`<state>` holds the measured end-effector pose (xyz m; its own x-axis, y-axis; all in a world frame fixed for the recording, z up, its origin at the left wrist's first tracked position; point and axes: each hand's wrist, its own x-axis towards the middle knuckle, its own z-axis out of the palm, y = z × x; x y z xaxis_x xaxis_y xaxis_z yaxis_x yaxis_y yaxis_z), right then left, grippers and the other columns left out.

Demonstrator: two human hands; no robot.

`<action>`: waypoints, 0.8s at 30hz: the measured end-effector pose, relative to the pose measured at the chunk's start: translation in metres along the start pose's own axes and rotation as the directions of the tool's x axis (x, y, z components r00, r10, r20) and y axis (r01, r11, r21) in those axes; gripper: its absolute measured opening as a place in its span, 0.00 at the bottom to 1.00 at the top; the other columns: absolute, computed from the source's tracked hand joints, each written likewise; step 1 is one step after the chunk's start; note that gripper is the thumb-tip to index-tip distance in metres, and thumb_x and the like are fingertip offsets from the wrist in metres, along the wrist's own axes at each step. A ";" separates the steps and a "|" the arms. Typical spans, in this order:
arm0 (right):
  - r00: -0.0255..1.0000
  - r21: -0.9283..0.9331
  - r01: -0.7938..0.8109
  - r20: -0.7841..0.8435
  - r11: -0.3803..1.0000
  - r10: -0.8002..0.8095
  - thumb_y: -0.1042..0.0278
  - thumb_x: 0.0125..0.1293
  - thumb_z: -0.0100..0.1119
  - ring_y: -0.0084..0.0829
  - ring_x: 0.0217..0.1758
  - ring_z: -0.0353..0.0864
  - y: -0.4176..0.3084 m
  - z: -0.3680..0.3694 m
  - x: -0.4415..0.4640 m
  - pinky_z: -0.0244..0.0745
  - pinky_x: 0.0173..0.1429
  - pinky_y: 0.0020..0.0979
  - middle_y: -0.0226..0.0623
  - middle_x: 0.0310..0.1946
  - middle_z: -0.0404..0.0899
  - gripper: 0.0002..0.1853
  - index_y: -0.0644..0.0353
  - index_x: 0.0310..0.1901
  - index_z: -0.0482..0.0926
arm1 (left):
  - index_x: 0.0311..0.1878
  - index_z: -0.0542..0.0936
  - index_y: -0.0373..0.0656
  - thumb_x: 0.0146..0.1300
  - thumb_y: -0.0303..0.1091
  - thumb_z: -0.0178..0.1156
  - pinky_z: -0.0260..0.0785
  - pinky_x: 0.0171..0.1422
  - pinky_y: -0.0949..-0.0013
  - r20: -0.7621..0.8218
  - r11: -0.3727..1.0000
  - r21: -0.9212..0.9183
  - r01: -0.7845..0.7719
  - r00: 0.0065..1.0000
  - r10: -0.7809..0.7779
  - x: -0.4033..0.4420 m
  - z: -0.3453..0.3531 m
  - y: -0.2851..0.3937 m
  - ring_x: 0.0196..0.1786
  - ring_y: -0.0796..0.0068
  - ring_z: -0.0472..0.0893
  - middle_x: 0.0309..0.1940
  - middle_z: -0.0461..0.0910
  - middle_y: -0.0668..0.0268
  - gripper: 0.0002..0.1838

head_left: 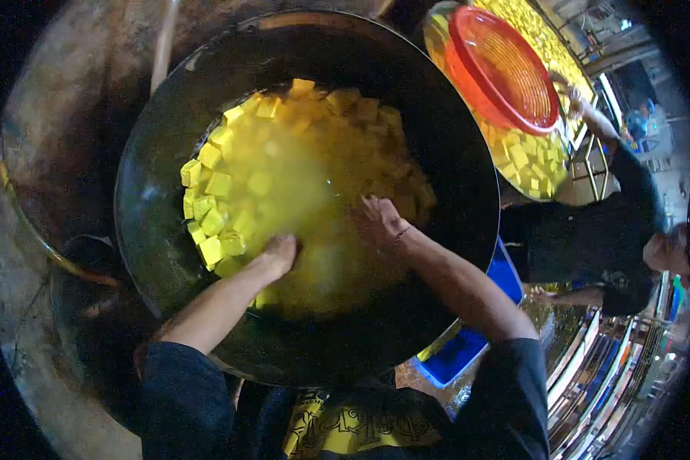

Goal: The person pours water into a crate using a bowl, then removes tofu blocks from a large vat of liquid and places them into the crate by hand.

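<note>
A large dark wok holds cloudy yellow liquid with many yellow blocks that look like tofu cubes. The blocks crowd along the left and far side, some standing clear of the surface. My left hand dips into the liquid beside the left cluster, its fingers sunk and hidden. Farther right, my right hand reaches into the liquid with fingers partly showing and stretched out, nothing visible in them. Steam or glare blurs the middle of the wok.
At upper right a person's hand is by a red-orange basket, over a round container of more yellow blocks. A blue crate sits below the wok's right side. A hose runs along the left.
</note>
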<state>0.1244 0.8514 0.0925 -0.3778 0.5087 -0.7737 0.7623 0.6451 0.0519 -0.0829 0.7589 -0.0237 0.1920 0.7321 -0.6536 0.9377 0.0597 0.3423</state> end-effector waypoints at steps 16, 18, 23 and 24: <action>0.226 -0.743 -0.223 -0.670 0.631 -0.707 0.55 0.69 0.42 0.46 0.55 0.73 0.085 0.011 0.183 0.72 0.57 0.39 0.50 0.54 0.69 0.21 0.59 0.57 0.72 | 0.60 0.63 0.32 0.62 0.34 0.36 0.53 0.67 0.47 -0.576 0.946 -0.270 0.180 0.757 -0.309 0.091 -0.043 -0.059 0.63 0.46 0.62 0.60 0.61 0.39 0.25; 0.676 -0.269 0.313 -0.611 0.911 -0.412 0.56 0.70 0.41 0.46 0.50 0.76 0.057 -0.068 0.170 0.76 0.49 0.38 0.54 0.47 0.73 0.20 0.61 0.52 0.74 | 0.55 0.67 0.34 0.57 0.28 0.43 0.56 0.64 0.49 -0.601 0.921 -0.386 0.053 0.743 -0.295 0.088 -0.048 -0.063 0.61 0.45 0.64 0.58 0.63 0.40 0.20; 0.814 0.658 0.474 -0.581 0.585 -0.007 0.50 0.66 0.50 0.37 0.49 0.76 0.060 -0.030 0.343 0.73 0.53 0.36 0.43 0.47 0.75 0.20 0.61 0.38 0.79 | 0.50 0.70 0.36 0.53 0.26 0.55 0.61 0.60 0.55 -0.420 0.790 -0.613 -0.027 0.858 -0.297 0.062 -0.096 -0.046 0.55 0.52 0.68 0.49 0.71 0.49 0.19; 0.740 0.642 0.588 -0.672 0.492 -0.008 0.51 0.67 0.48 0.39 0.46 0.78 0.062 -0.017 0.362 0.74 0.52 0.36 0.46 0.42 0.77 0.21 0.63 0.42 0.78 | 0.50 0.70 0.37 0.53 0.28 0.58 0.62 0.58 0.55 -0.416 0.834 -0.550 -0.041 0.879 -0.232 0.069 -0.089 -0.052 0.54 0.54 0.70 0.47 0.73 0.51 0.20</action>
<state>0.0256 1.0854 -0.1733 -0.6390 0.7547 -0.1488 0.4906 0.2509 -0.8345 -0.1446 0.8669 -0.0265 -0.1693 0.9122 -0.3730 0.6147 0.3936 0.6835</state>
